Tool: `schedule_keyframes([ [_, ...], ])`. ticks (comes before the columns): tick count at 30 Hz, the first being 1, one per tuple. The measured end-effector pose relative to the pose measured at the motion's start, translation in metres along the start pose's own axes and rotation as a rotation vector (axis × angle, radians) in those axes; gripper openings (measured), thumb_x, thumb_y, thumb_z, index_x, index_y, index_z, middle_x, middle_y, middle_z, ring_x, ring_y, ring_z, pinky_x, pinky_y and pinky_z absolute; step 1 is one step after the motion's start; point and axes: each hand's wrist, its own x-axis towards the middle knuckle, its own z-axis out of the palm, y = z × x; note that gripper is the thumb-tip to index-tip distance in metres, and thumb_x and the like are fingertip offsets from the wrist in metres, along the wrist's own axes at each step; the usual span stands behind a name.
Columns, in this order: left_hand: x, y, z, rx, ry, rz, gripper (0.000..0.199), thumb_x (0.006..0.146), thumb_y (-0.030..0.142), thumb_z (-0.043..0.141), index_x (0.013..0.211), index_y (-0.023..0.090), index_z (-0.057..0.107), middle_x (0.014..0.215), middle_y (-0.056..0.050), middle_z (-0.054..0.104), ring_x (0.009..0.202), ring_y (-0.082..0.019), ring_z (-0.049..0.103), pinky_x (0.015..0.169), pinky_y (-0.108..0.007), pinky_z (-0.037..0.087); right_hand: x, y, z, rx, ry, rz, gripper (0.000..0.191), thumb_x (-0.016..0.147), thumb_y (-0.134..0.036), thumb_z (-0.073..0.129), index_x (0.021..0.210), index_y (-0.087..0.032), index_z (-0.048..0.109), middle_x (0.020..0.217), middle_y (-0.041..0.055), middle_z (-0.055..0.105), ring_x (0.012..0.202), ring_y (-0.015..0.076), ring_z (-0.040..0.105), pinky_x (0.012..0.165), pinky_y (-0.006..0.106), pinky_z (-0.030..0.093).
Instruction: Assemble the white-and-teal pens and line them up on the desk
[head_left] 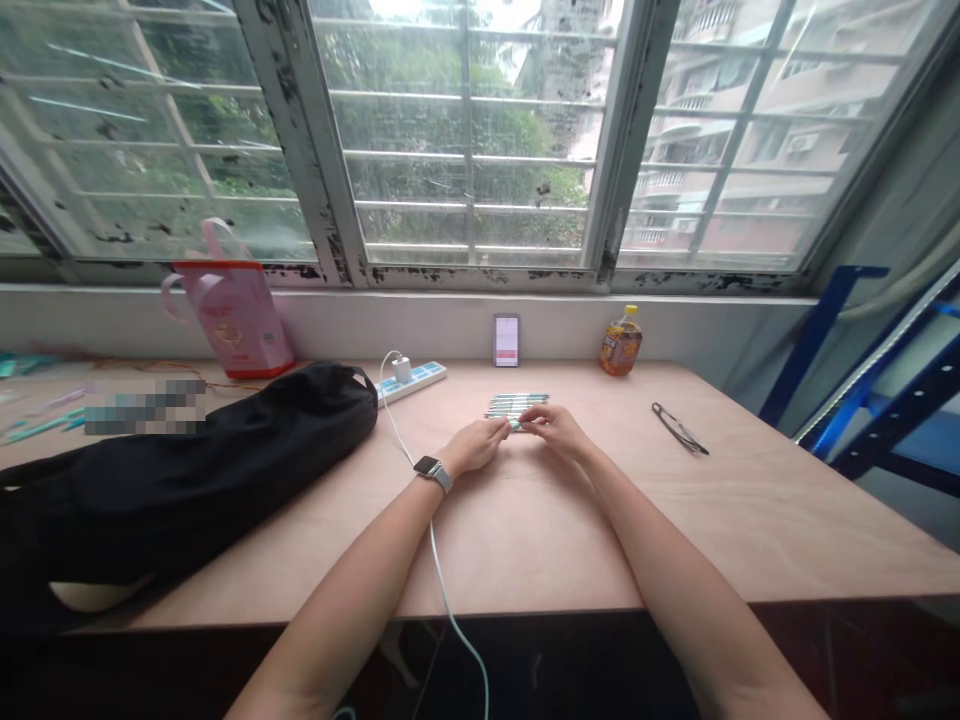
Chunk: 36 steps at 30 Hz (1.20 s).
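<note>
Several slim pens (517,403) in white and green lie side by side in a row across the middle of the table. At the near edge of this row, one pen (514,424) spans the gap between my two hands. My left hand (478,446), with a watch on its wrist, pinches the pen's left end. From the other side, the fingers of my right hand (556,428) close on its right end. My fingers partly cover the pen, and whether it touches the table cannot be made out.
A phone (507,340) leans on the wall behind the pens, with a drink bottle (620,342) to its right. Left are a power strip (424,378), a white cable (442,580), a black bag (247,480) and a pink bag (240,320). Folded glasses (679,430) lie right.
</note>
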Motion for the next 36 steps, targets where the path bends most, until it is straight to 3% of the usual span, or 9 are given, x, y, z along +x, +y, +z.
schedule_keyframes([
  [3, -0.001, 0.002, -0.001, -0.018, -0.015, 0.004, 0.039, 0.102, 0.041, 0.028, 0.084, 0.021, 0.056, 0.085, -0.005, 0.066, 0.079, -0.021, 0.061, 0.074, -0.031, 0.045, 0.000, -0.001, 0.000, 0.014, -0.008, 0.009, 0.020, 0.077, -0.036, 0.068, 0.086, -0.018, 0.073, 0.091, 0.0054, 0.073, 0.082, 0.0180, 0.064, 0.080, 0.031, 0.050],
  [7, -0.003, 0.005, -0.001, 0.013, -0.008, -0.060, 0.023, 0.095, 0.042, 0.048, 0.102, 0.021, 0.056, 0.083, -0.004, 0.066, 0.078, -0.023, 0.063, 0.068, -0.030, 0.044, 0.000, -0.001, -0.002, 0.038, -0.017, 0.015, 0.021, 0.076, -0.037, 0.068, 0.083, -0.018, 0.072, 0.087, 0.0045, 0.072, 0.078, 0.0169, 0.063, 0.076, 0.030, 0.049],
  [11, -0.003, 0.004, 0.000, 0.034, 0.007, -0.078, 0.025, 0.099, 0.042, 0.042, 0.111, 0.023, 0.054, 0.085, -0.004, 0.068, 0.080, -0.024, 0.065, 0.068, -0.030, 0.044, -0.001, 0.001, -0.004, 0.045, -0.018, 0.033, 0.023, 0.075, -0.039, 0.067, 0.083, -0.018, 0.072, 0.082, 0.0036, 0.069, 0.077, 0.0170, 0.061, 0.070, 0.028, 0.048],
  [17, -0.001, -0.001, 0.000, -0.002, -0.010, -0.010, 0.037, 0.102, 0.044, 0.030, 0.097, 0.022, 0.060, 0.092, -0.006, 0.069, 0.086, -0.023, 0.064, 0.076, -0.031, 0.046, -0.001, 0.000, -0.002, 0.006, -0.031, 0.039, 0.023, 0.076, -0.037, 0.064, 0.085, -0.017, 0.072, 0.082, 0.0042, 0.070, 0.073, 0.0160, 0.058, 0.068, 0.027, 0.046],
  [22, -0.002, -0.007, -0.003, -0.002, -0.009, -0.038, 0.046, 0.103, 0.044, 0.024, 0.083, 0.021, 0.058, 0.086, -0.006, 0.068, 0.083, -0.022, 0.062, 0.077, -0.032, 0.045, 0.000, 0.002, -0.009, 0.019, 0.065, 0.010, 0.016, 0.075, -0.027, 0.056, 0.074, -0.017, 0.069, 0.078, 0.0036, 0.068, 0.073, 0.0165, 0.060, 0.071, 0.029, 0.047],
  [27, -0.002, -0.005, -0.003, 0.030, -0.011, -0.067, 0.046, 0.102, 0.046, 0.027, 0.082, 0.020, 0.060, 0.086, -0.006, 0.069, 0.079, -0.021, 0.062, 0.073, -0.030, 0.044, -0.002, 0.004, -0.011, -0.109, 0.040, 0.049, 0.014, 0.074, -0.021, 0.056, 0.077, -0.017, 0.070, 0.080, 0.0044, 0.070, 0.075, 0.0164, 0.061, 0.073, 0.028, 0.048],
  [32, -0.001, -0.002, 0.001, 0.084, -0.010, -0.073, 0.042, 0.101, 0.046, 0.033, 0.083, 0.020, 0.062, 0.088, -0.007, 0.070, 0.080, -0.021, 0.063, 0.071, -0.029, 0.043, -0.004, 0.006, 0.001, -0.106, 0.030, 0.106, 0.023, 0.079, -0.026, 0.064, 0.101, -0.018, 0.067, 0.088, 0.0050, 0.070, 0.066, 0.0131, 0.059, 0.063, 0.025, 0.049],
  [36, -0.002, -0.002, 0.000, 0.112, -0.012, -0.086, 0.039, 0.100, 0.046, 0.038, 0.083, 0.020, 0.061, 0.087, -0.008, 0.070, 0.080, -0.022, 0.064, 0.070, -0.029, 0.044, -0.003, 0.008, 0.001, -0.136, -0.003, 0.077, 0.017, 0.082, -0.031, 0.063, 0.088, -0.017, 0.069, 0.085, 0.0048, 0.070, 0.070, 0.0141, 0.061, 0.067, 0.026, 0.049],
])
